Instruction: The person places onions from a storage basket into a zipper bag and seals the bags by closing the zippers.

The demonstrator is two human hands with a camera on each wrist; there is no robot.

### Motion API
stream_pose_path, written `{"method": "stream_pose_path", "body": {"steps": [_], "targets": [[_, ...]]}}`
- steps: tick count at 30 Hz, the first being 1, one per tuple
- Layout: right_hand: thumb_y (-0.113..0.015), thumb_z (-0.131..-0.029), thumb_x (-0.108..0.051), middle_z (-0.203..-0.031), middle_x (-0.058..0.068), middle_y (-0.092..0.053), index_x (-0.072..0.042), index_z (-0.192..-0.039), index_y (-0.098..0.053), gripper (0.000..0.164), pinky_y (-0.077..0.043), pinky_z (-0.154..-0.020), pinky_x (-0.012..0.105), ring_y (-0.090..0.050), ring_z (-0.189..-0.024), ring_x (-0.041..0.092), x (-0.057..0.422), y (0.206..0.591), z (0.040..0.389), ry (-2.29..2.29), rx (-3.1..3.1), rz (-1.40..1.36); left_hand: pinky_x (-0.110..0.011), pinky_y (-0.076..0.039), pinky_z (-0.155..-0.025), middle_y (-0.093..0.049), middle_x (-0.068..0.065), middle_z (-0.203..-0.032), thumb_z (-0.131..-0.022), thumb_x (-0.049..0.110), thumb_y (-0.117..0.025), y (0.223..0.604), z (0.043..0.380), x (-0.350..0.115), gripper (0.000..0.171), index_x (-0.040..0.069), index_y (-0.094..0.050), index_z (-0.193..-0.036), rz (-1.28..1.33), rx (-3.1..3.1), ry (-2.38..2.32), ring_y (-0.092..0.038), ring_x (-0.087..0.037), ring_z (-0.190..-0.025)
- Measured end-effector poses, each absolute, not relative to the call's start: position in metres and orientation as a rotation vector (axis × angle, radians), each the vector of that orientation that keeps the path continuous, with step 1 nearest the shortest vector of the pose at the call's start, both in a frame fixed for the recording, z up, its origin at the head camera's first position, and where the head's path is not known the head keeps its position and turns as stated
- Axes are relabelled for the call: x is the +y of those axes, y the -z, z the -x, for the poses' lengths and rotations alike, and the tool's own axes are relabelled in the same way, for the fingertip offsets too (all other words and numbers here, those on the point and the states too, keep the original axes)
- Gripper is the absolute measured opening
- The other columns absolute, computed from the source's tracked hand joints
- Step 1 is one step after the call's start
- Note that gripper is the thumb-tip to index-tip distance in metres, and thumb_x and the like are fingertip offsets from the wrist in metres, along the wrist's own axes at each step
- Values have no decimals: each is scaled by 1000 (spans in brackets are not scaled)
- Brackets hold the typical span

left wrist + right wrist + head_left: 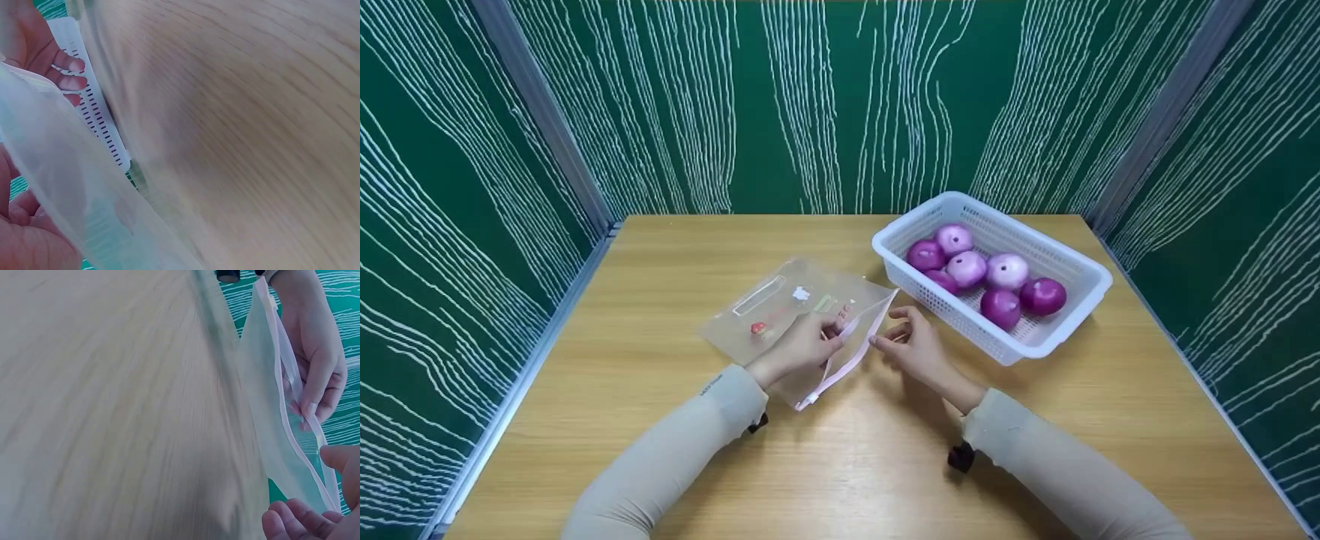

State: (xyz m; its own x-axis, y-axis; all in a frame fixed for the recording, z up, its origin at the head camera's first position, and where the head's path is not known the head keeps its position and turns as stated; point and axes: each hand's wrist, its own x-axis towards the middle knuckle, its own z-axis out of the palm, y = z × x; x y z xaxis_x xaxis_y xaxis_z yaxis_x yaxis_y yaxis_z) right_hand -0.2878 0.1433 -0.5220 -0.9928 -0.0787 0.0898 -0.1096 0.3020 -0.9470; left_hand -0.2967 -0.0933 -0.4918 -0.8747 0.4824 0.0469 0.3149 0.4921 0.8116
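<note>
A clear plastic zipper bag [780, 307] with small printed pictures lies on the table, its pink-edged mouth parted. My left hand [808, 341] pinches one lip of the mouth between thumb and fingers, as the right wrist view also shows for the left hand [318, 365]. Along the other lip is my right hand [919, 349], thumb tip at the pink edge and fingers spread loosely apart. In the left wrist view, the bag's film [73, 163] covers part of the left hand [34, 236]. The white slider [808, 401] sits at the mouth's near corner.
Just beyond the right hand, a white perforated plastic basket [1072, 315] holds several purple onions [1001, 307]. The wooden table [660, 450] is bordered by green walls [840, 112] with white wavy lines at the back and both sides.
</note>
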Motion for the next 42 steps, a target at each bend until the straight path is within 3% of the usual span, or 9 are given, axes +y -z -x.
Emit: {"method": "stream_pose_path", "body": {"steps": [4,10,21,26,30,33,37,42], "targets": [[-85,-93,-7,-89,14,-78,7,-132,-57,50,-66,-60,38,-73,-65,25,139,524,286,-1872,-2522,-180,-17,-51,-54,-74,-10,-91,-105,8,-64,490,297,-93,15,-3,-74,-104,-700,2542,-1342,-60,-6,-62],[-83,-94,-5,-80,11,-76,4,-118,-59,35,-59,-53,27,-67,-58,17,131,529,286,-1945,-2527,-197,-19,-54,-55,-75,-14,-93,-103,7,-63,487,296,-92,15,-4,-73,-104,-697,2549,-1365,-61,-8,-63],[-75,-96,4,-69,7,-70,6,-107,-61,18,-58,-55,24,-65,-58,13,124,528,283,-2046,-2484,-249,-22,-58,-58,-76,-21,-98,-107,11,-65,483,299,-89,21,-6,-76,-111,-661,2575,-1442,-62,-11,-71],[-74,-94,9,-69,7,-70,13,-112,-61,23,-57,-55,22,-64,-58,11,126,531,283,-2020,-2498,-253,-24,-60,-62,-73,-21,-96,-106,10,-66,481,300,-91,17,-4,-75,-105,-576,2554,-1570,-62,-11,-71],[-73,-93,11,-67,2,-70,15,-116,-60,27,-55,-54,20,-63,-56,9,129,535,282,-2013,-2509,-223,-22,-59,-65,-71,-9,-90,-104,9,-67,478,302,-93,15,-2,-75,-100,-504,2576,-1639,-62,-10,-73],[-73,-93,11,-66,-2,-68,14,-116,-62,26,-53,-54,18,-62,-57,8,131,537,281,-1999,-2520,-182,-20,-56,-60,-69,-5,-87,-103,10,-68,475,303,-96,15,-4,-75,-103,-448,2560,-1675,-62,-10,-70],[-74,-93,12,-66,-2,-64,13,-116,-62,26,-54,-54,19,-62,-58,9,135,539,279,-1991,-2546,-138,-23,-53,-54,-68,-11,-83,-104,8,-66,473,304,-101,16,-6,-73,-106,-391,2484,-1747,-62,-15,-62],[-74,-94,11,-70,2,-68,10,-114,-63,23,-55,-54,20,-63,-59,11,141,539,278,-1984,-2578,-116,-31,-59,-58,-69,-10,-81,-100,4,-68,468,305,-105,12,-5,-75,-100,-401,2484,-1781,-66,-21,-64]]}}
